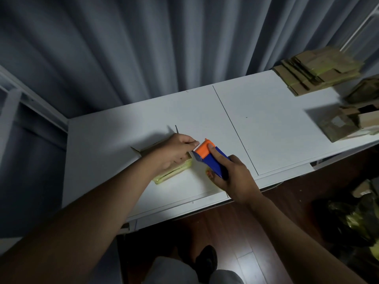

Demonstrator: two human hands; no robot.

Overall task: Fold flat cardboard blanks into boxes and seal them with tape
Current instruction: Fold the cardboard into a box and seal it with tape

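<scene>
The person stands at the white table (235, 124) with a small cardboard box (174, 171) lying near its front edge; the left hand (176, 150) rests on top of the box, fingers curled at the tape dispenser's toothed end, seemingly pinching the tape's free end (the tape itself is too thin and clear for me to be sure); the right hand (231, 175) wraps round the blue-and-orange tape dispenser (209, 158), index finger laid along its orange top, the cutter touching the box's right edge.

To do this step well, I'd judge the left hand should keep the box pinned flat so it cannot slide while the strip is drawn; the dispenser wants to travel straight along the seam, held low, with the tape pressed down as it goes; then a sharp tilt against the teeth to cut cleanly.

More flat blanks (315, 72) wait stacked at the table's far right end, well apart from the work.
</scene>
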